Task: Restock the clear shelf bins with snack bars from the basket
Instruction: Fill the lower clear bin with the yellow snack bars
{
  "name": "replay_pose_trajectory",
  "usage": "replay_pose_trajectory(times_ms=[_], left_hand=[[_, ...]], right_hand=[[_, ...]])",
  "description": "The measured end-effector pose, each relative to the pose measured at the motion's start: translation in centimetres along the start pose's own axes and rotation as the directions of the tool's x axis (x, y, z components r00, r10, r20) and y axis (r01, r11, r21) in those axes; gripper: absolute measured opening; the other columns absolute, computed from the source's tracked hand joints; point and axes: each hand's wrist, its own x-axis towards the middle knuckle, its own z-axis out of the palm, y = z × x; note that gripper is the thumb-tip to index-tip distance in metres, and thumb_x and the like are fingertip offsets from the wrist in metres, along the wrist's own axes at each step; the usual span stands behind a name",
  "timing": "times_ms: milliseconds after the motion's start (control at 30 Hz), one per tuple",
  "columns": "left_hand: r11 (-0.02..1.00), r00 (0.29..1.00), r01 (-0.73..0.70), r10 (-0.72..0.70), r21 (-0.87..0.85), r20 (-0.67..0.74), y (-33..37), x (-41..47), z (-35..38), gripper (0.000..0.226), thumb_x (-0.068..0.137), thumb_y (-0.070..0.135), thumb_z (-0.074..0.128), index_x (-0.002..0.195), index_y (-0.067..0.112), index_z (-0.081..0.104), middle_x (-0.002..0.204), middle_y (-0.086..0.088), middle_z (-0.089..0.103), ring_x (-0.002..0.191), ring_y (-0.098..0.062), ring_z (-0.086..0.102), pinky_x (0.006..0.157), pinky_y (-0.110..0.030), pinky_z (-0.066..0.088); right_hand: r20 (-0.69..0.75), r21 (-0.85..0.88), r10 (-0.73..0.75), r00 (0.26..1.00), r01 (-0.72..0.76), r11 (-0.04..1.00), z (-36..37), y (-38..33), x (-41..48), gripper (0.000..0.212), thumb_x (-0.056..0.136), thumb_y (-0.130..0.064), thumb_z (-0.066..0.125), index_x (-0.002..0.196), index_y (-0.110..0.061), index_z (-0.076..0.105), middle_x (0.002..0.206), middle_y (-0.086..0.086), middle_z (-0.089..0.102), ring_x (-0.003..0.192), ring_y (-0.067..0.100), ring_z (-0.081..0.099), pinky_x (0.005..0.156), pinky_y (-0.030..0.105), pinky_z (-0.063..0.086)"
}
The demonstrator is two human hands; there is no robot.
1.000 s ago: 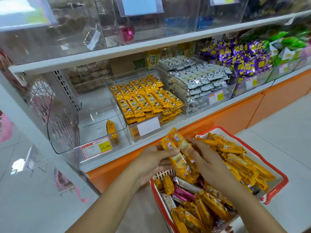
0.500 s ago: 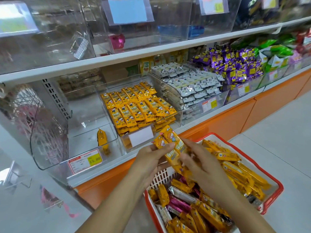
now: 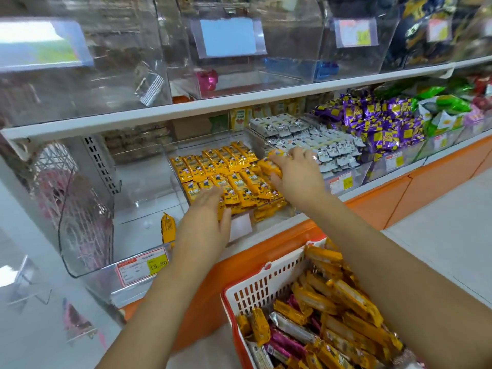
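Both hands over the yellow-bar bin (image 3: 269, 217): left hand (image 3: 210, 225) open flat, empty; right hand (image 3: 295, 174) grips yellow bars (image 3: 270, 166) w/ curled fingers.

I see yellow snack bars (image 3: 226, 177) in neat rows filling clear bin (image 3: 271, 217) on shelf; more piled loose in red-white basket (image 3: 266, 286), btm right.

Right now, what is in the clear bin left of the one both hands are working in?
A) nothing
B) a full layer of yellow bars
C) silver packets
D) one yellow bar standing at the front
D: the left bin holds a single yellow bar upright behind its price tag.
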Motion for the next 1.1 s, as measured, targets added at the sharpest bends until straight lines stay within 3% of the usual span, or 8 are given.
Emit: replay_pose_trajectory(times_ms=[133,300,400,567,833,933,1000,1100], left_hand=[[0.976,0.971,-0.211,0.203,0.051,0.13,-0.4,0.2,1.3,0.041,0.1,0.025,0.04,0.141,0.02,0.043,0.147,0.003,0.041,0.14,-0.013,0.026,0.113,-0.022,0.014],[0.961,0.948,-0.27,0.257,0.049,0.19,-0.2,0.9,2.3,0.037,0.102,0.026,0.034,0.135,0.02,0.048,0.132,0.002,0.051,0.123,-0.014,0.038,0.105,-0.024,0.026],[0.959,0.943,-0.272,0.25,0.075,0.221,0.1,1.6,2.9,0.038,0.103,0.026,0.031,0.137,0.021,0.045,0.134,0.002,0.049,0.123,-0.015,0.039,0.105,-0.026,0.029],[0.965,0.943,-0.257,0.237,0.058,0.233,0.5,2.5,3.9,0.04,0.103,0.027,0.029,0.14,0.02,0.042,0.14,0.001,0.046,0.127,-0.014,0.038,0.106,-0.026,0.026],[0.969,0.962,-0.237,0.224,0.07,0.153,0.8,3.0,4.6,0.04,0.102,0.028,0.031,0.138,0.017,0.045,0.138,0.0,0.049,0.127,-0.017,0.038,0.106,-0.028,0.027],[0.967,0.966,-0.254,0.253,0.021,0.052,0.5,2.5,4.3,0.035,0.101,0.023,0.037,0.129,0.014,0.055,0.126,-0.003,0.059,0.118,-0.021,0.046,0.1,-0.03,0.034],[0.945,0.944,-0.327,0.325,-0.023,-0.062,0.2,1.7,4.0,0.031,0.098,0.025,0.039,0.11,0.012,0.065,0.106,-0.005,0.065,0.102,-0.022,0.054,0.088,-0.028,0.038],[0.928,0.926,-0.371,0.369,-0.019,-0.078,0.2,-0.5,4.3,0.031,0.096,0.03,0.039,0.079,0.013,0.058,0.077,-0.001,0.058,0.077,-0.02,0.053,0.066,-0.029,0.036]], right_hand=[[0.131,-0.173,-0.086,0.988,0.108,0.979,2.7,-0.4,2.2,0.046,0.1,-0.041,0.036,0.142,-0.024,0.041,0.144,0.016,0.037,0.127,0.038,0.033,0.106,0.045,0.029],[0.189,0.194,-0.104,0.976,0.067,0.979,4.2,-0.9,0.8,0.05,0.103,-0.044,0.025,0.149,-0.026,0.031,0.152,0.017,0.027,0.134,0.038,0.025,0.108,0.045,0.023],[0.216,0.266,-0.145,0.966,0.084,0.96,5.4,-0.2,0.4,0.056,0.099,-0.052,0.023,0.151,-0.032,0.022,0.159,0.009,0.013,0.143,0.034,0.014,0.115,0.049,0.018],[0.159,0.285,-0.297,0.942,0.244,0.927,6.3,1.2,1.5,0.077,0.087,-0.073,0.006,0.149,-0.032,0.026,0.159,0.006,0.019,0.147,0.024,0.011,0.119,0.043,0.012],[0.119,0.263,-0.403,0.908,0.362,0.894,4.7,1.6,1.7,0.056,0.099,-0.051,0.027,0.147,-0.024,0.037,0.156,0.007,0.027,0.145,0.026,0.016,0.118,0.04,0.014],[-0.15,0.348,-0.349,0.925,0.38,0.857,3.6,0.9,-0.7,0.049,0.096,-0.045,0.034,0.112,-0.008,0.063,0.116,0.01,0.057,0.111,0.027,0.05,0.091,0.039,0.043],[-0.296,0.328,-0.32,0.9,0.41,0.851,3.1,0.8,-3.3,0.032,0.096,-0.032,0.042,0.081,-0.008,0.058,0.084,0.005,0.052,0.078,0.02,0.049,0.064,0.031,0.041],[-0.162,0.356,-0.302,0.94,0.341,0.87,3.8,1.7,-8.1,0.026,0.095,-0.02,0.051,0.07,-0.015,0.045,0.07,-0.002,0.042,0.059,0.015,0.04,0.052,0.028,0.027]])
